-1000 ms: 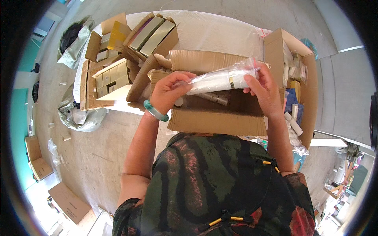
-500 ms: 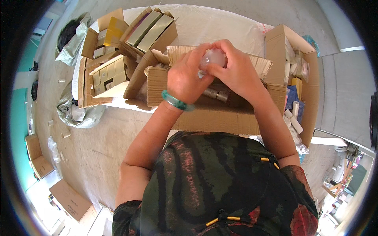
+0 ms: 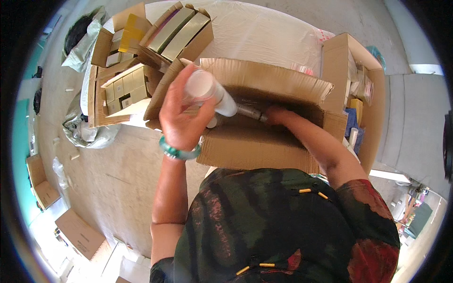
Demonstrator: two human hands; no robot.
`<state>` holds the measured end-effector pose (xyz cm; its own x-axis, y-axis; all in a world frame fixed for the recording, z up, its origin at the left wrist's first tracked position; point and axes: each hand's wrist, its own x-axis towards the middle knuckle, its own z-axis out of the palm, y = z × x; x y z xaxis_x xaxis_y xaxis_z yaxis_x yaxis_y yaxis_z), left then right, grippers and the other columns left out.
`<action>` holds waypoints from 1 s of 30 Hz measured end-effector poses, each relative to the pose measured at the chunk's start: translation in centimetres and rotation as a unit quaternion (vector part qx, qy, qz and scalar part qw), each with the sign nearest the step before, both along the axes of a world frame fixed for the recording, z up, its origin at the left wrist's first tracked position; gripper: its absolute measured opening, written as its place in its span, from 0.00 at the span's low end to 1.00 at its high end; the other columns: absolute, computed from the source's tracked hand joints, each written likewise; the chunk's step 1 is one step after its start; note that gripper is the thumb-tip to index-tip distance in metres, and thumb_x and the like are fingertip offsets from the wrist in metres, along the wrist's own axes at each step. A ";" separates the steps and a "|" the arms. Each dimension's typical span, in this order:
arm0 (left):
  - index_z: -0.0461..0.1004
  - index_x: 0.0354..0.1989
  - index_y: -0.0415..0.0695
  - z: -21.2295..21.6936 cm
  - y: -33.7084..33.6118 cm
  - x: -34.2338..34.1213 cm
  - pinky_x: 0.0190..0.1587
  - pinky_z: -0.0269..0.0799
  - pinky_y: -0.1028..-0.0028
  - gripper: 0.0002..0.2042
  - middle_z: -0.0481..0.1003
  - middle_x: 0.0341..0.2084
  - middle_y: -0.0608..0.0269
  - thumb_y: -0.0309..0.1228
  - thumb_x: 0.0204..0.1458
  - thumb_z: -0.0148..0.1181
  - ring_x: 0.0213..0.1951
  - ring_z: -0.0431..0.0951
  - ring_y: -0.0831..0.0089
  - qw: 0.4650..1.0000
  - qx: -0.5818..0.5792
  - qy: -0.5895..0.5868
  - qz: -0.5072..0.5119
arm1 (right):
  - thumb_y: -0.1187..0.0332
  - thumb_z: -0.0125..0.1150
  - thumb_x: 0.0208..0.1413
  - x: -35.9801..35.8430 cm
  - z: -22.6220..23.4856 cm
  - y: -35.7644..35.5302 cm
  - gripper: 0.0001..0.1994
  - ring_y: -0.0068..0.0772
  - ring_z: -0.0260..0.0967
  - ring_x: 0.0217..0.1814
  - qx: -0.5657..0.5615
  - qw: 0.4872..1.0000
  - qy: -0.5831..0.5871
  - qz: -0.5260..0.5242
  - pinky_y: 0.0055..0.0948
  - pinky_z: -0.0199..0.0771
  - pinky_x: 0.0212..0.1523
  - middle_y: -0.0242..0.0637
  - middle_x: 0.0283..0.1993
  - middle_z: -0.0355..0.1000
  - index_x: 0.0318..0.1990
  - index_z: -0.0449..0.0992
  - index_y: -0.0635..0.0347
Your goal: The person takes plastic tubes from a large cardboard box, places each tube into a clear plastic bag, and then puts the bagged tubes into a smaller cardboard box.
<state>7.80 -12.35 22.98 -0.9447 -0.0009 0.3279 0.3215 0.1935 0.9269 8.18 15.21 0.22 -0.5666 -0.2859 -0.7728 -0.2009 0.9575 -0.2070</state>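
Two hands busy: left hand [image 3: 181,118] wrapped round white tube [image 3: 210,93] above box [image 3: 264,146]; right hand [image 3: 278,115] inside box, grip unclear. Tube probably light, smooth, slippery; grip mid-body.

Right hand [image 3: 273,114] fingers hidden (deep inside carton [image 3: 264,146]).

A table [image 3: 264,33] under a white plastic sheet carries the lot. The big open cardboard box [image 3: 264,146] sits at its near edge. Left of the big box, a carton of small cream packets [image 3: 123,92]; just behind that, a carton with a yellow flap [image 3: 118,40] and a carton of long flat packs [image 3: 181,30]. Right of the big box stands a tall open box [image 3: 358,94], touching it. Bare white sheet shows behind the big box.
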 end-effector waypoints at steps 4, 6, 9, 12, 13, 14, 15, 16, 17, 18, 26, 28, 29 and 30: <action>0.58 0.58 0.37 1.6 -2.3 1.2 0.48 0.71 0.71 0.33 0.65 0.52 0.56 0.14 0.39 0.62 0.49 0.70 0.68 0.998 0.044 0.006 0.054 | 0.65 0.59 0.44 0.8 -4.9 -0.2 0.25 0.53 0.65 0.53 -0.034 0.996 0.077 -0.035 0.42 0.66 0.52 0.51 0.51 0.67 0.53 0.66 0.57; 0.56 0.59 0.37 2.7 -3.3 1.9 0.51 0.69 0.69 0.34 0.64 0.53 0.55 0.13 0.39 0.60 0.51 0.68 0.67 0.994 0.058 -0.016 0.094 | 0.65 0.59 0.44 1.5 -6.7 -0.2 0.27 0.54 0.64 0.54 -0.048 0.992 0.092 -0.067 0.42 0.65 0.53 0.52 0.53 0.66 0.55 0.63 0.57; 0.54 0.60 0.38 3.0 -4.5 2.6 0.54 0.66 0.66 0.36 0.64 0.53 0.53 0.13 0.39 0.61 0.52 0.68 0.65 0.988 0.072 0.008 0.133 | 0.64 0.60 0.44 3.0 -8.3 -0.5 0.31 0.55 0.64 0.54 -0.062 0.985 0.102 -0.121 0.43 0.64 0.54 0.53 0.55 0.63 0.58 0.59 0.58; 0.54 0.61 0.39 2.6 -5.2 3.0 0.54 0.66 0.65 0.36 0.64 0.53 0.53 0.14 0.40 0.61 0.52 0.68 0.65 0.984 0.075 -0.006 0.161 | 0.63 0.60 0.44 3.4 -8.4 -0.7 0.34 0.56 0.63 0.55 -0.073 0.980 0.089 -0.159 0.43 0.63 0.55 0.55 0.57 0.61 0.60 0.55 0.58; 0.54 0.61 0.39 2.4 -5.5 3.2 0.54 0.66 0.65 0.36 0.64 0.53 0.53 0.14 0.40 0.61 0.52 0.68 0.65 0.982 0.080 -0.010 0.169 | 0.63 0.61 0.44 3.0 -7.2 -1.0 0.35 0.56 0.63 0.55 -0.074 0.981 0.076 -0.165 0.43 0.63 0.56 0.55 0.57 0.61 0.61 0.54 0.58; 0.54 0.61 0.39 2.2 -5.7 3.4 0.54 0.66 0.65 0.36 0.65 0.52 0.53 0.14 0.40 0.61 0.52 0.68 0.65 0.982 0.085 -0.010 0.169 | 0.62 0.61 0.44 2.6 -6.1 -1.3 0.37 0.56 0.62 0.56 -0.071 0.981 0.042 -0.174 0.43 0.62 0.57 0.56 0.59 0.59 0.62 0.51 0.58; 0.54 0.61 0.39 2.4 -5.7 3.5 0.53 0.66 0.66 0.36 0.65 0.52 0.53 0.14 0.40 0.61 0.52 0.68 0.65 0.982 0.091 -0.006 0.165 | 0.62 0.62 0.44 2.9 -7.7 -0.1 0.37 0.54 0.64 0.53 -0.121 0.977 0.068 -0.161 0.42 0.64 0.53 0.55 0.57 0.61 0.62 0.52 0.58; 0.54 0.61 0.39 2.3 -5.5 3.2 0.53 0.66 0.66 0.36 0.66 0.51 0.53 0.14 0.40 0.61 0.51 0.68 0.65 0.984 0.099 -0.002 0.150 | 0.61 0.62 0.44 3.7 -11.7 2.3 0.36 0.51 0.66 0.50 -0.167 0.968 0.098 -0.158 0.41 0.67 0.50 0.54 0.55 0.63 0.61 0.53 0.58; 0.54 0.61 0.39 2.1 -5.4 3.1 0.53 0.67 0.66 0.36 0.66 0.51 0.54 0.14 0.40 0.61 0.51 0.69 0.66 0.985 0.097 -0.006 0.145 | 0.61 0.63 0.44 3.6 -12.2 2.6 0.35 0.48 0.67 0.46 -0.192 0.961 0.087 -0.179 0.40 0.69 0.46 0.51 0.52 0.64 0.60 0.54 0.58; 0.55 0.60 0.39 1.9 -5.3 2.9 0.52 0.67 0.67 0.35 0.66 0.50 0.54 0.14 0.40 0.61 0.50 0.69 0.66 0.986 0.098 -0.009 0.138 | 0.61 0.63 0.44 3.6 -12.5 3.0 0.34 0.45 0.68 0.42 -0.215 0.953 0.076 -0.201 0.39 0.70 0.42 0.49 0.49 0.66 0.59 0.55 0.58; 0.57 0.59 0.38 1.5 -4.1 1.4 0.49 0.70 0.72 0.33 0.67 0.50 0.56 0.14 0.40 0.61 0.48 0.70 0.69 0.994 0.041 -0.014 0.102 | 0.59 0.58 0.50 1.3 -2.6 0.0 0.20 0.27 0.62 0.26 -0.319 0.738 -0.162 -0.572 0.27 0.67 0.23 0.33 0.35 0.66 0.49 0.64 0.54; 0.58 0.58 0.38 1.2 -3.8 1.1 0.49 0.70 0.71 0.32 0.66 0.50 0.56 0.15 0.41 0.61 0.48 0.70 0.69 0.996 0.043 -0.023 0.077 | 0.57 0.58 0.51 0.4 -0.3 -0.1 0.17 0.26 0.61 0.26 -0.307 0.748 -0.181 -0.560 0.26 0.67 0.23 0.32 0.34 0.65 0.45 0.67 0.53; 0.58 0.58 0.38 0.9 -3.7 1.0 0.48 0.70 0.71 0.32 0.66 0.50 0.56 0.15 0.41 0.61 0.48 0.70 0.69 0.997 0.045 -0.021 0.059 | 0.56 0.57 0.52 0.1 0.4 -0.2 0.16 0.25 0.61 0.27 -0.301 0.754 -0.191 -0.552 0.25 0.67 0.23 0.31 0.33 0.65 0.43 0.69 0.53; 0.59 0.58 0.38 0.7 -3.5 0.8 0.48 0.71 0.71 0.31 0.66 0.50 0.56 0.15 0.41 0.60 0.48 0.70 0.69 0.998 0.046 -0.020 0.038 | 0.56 0.58 0.51 0.0 0.0 0.0 0.15 0.25 0.60 0.27 -0.306 0.755 -0.201 -0.544 0.25 0.67 0.23 0.30 0.33 0.65 0.42 0.70 0.52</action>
